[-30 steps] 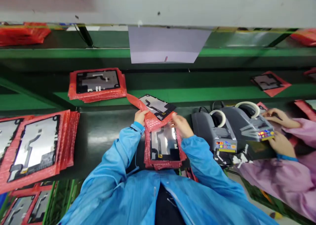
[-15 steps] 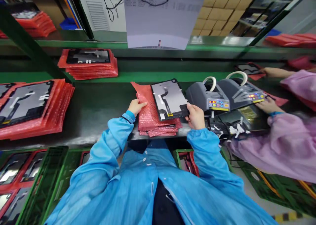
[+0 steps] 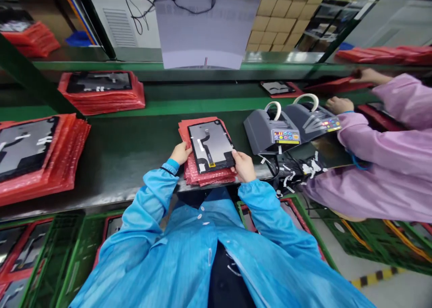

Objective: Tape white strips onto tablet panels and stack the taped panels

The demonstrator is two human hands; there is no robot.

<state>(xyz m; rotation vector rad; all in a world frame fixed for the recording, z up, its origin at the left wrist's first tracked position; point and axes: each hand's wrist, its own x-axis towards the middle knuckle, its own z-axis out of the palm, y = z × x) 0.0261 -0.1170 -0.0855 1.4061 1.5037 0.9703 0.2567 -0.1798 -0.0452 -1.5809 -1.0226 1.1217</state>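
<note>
A black-framed display panel [image 3: 211,146] with a dark flex strip [image 3: 204,145] lay on a stack of red bubble-wrap bags [image 3: 209,177], near the front edge of the desk [image 3: 135,173]. The person's left hand [image 3: 180,153] sat at the panel's lower left side, its fingers [image 3: 185,148] pressed together against the edge. The right hand [image 3: 243,165] held the lower right corner, its fingers [image 3: 235,156] pinching the frame. Two grey tape dispensers [image 3: 272,132] stood to the right, beyond them a co-worker's pink sleeve [image 3: 388,150]. More bagged panels [image 3: 37,159] lay stacked left.
</note>
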